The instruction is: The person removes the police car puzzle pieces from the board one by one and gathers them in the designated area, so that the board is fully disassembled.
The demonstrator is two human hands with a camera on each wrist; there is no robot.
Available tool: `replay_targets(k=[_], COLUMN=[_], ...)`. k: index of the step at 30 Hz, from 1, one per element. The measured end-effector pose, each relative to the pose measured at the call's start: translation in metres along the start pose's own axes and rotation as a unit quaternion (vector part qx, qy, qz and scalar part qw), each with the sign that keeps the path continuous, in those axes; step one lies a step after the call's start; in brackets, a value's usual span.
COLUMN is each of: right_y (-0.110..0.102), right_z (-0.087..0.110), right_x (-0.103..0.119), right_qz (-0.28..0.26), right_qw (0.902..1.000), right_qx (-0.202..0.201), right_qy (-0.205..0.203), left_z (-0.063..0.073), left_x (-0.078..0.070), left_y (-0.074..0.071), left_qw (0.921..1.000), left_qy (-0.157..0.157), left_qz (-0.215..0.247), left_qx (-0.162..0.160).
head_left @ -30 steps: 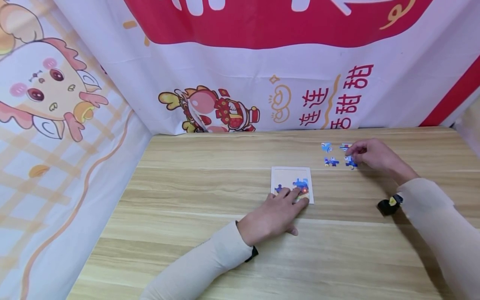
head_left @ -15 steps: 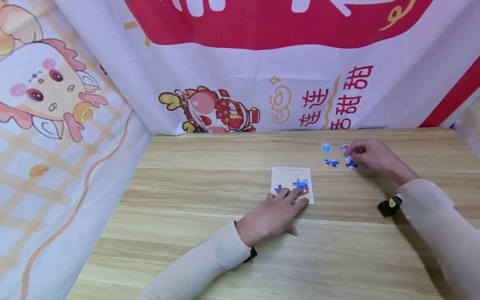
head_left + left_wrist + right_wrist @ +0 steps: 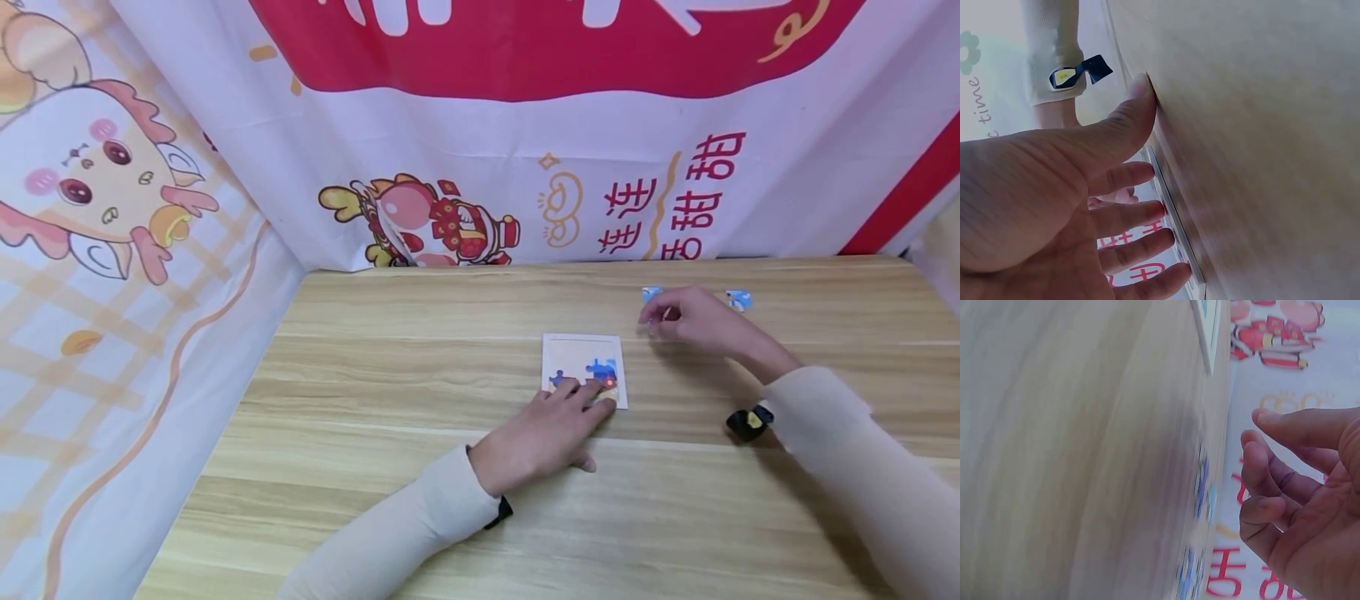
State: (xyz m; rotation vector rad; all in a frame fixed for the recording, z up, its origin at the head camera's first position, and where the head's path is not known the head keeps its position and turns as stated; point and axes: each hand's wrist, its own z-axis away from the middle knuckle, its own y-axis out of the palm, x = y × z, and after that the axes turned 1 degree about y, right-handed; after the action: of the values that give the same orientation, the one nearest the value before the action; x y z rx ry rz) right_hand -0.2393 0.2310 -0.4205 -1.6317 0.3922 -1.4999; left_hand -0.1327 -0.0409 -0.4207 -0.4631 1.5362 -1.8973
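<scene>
On the head view I have the white-bordered puzzle tray [image 3: 573,353] lying flat on the wood-grain desk [image 3: 375,350], and the left hand [image 3: 546,433] reaching over its near edge with fingers extended across the lower part, resting there rather than gripping. Inside the tray I make out a blue section with a red spot [image 3: 602,371] at the right and a smaller dark-blue piece [image 3: 561,378] at the left; my view of the rest is blocked by the fingers. Right of the tray and farther back, the right hand [image 3: 693,321] hovers over the loose pieces, with one light-blue puzzle piece [image 3: 651,293] peeking out behind its knuckles and another blue puzzle piece [image 3: 738,300] on the desk behind the wrist. Cloth backdrop [image 3: 570,125] with red characters hangs behind the desk. On the left wrist view I see the four fingers spread and nearly straight, tips at the tray's edge, and the thumb held well apart from them; the right sleeve [image 3: 1054,37] and its black wrist mount [image 3: 1079,72] show beyond. On the right wrist view I read the fingers as loosely bent, thumb and forefinger leaving a narrow gap and holding nothing; blue pieces [image 3: 1202,490] lie below, seen almost edge-on and blurred.
</scene>
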Motion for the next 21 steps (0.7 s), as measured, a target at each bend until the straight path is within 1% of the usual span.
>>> replay_targets(k=[5, 7, 10, 15, 21], right_y=[0.012, 0.016, 0.022, 0.030, 0.037], right_z=[-0.004, -0.004, -0.005, -0.007, -0.009], right_x=[0.012, 0.016, 0.020, 0.024, 0.028], right_qz=[-0.017, -0.019, -0.021, -0.043, -0.055], right_qw=[0.9993, 0.9991, 0.9986, 0.9967, 0.9957], right_qx=[0.017, 0.023, 0.036, 0.059, 0.069], right_qy=[-0.027, -0.031, -0.032, -0.036, -0.029], left_z=[0.001, 0.001, 0.001, 0.000, -0.002], left_x=[-0.002, -0.003, -0.003, -0.004, -0.004], left_y=[0.000, 0.000, 0.000, 0.000, 0.000], left_qw=[0.9998, 0.9997, 0.9996, 0.9995, 0.9991], left_qy=[0.006, 0.005, 0.004, 0.004, 0.006], left_qz=[-0.020, -0.025, -0.027, -0.031, -0.042], left_qx=[-0.006, -0.007, -0.007, -0.004, -0.005])
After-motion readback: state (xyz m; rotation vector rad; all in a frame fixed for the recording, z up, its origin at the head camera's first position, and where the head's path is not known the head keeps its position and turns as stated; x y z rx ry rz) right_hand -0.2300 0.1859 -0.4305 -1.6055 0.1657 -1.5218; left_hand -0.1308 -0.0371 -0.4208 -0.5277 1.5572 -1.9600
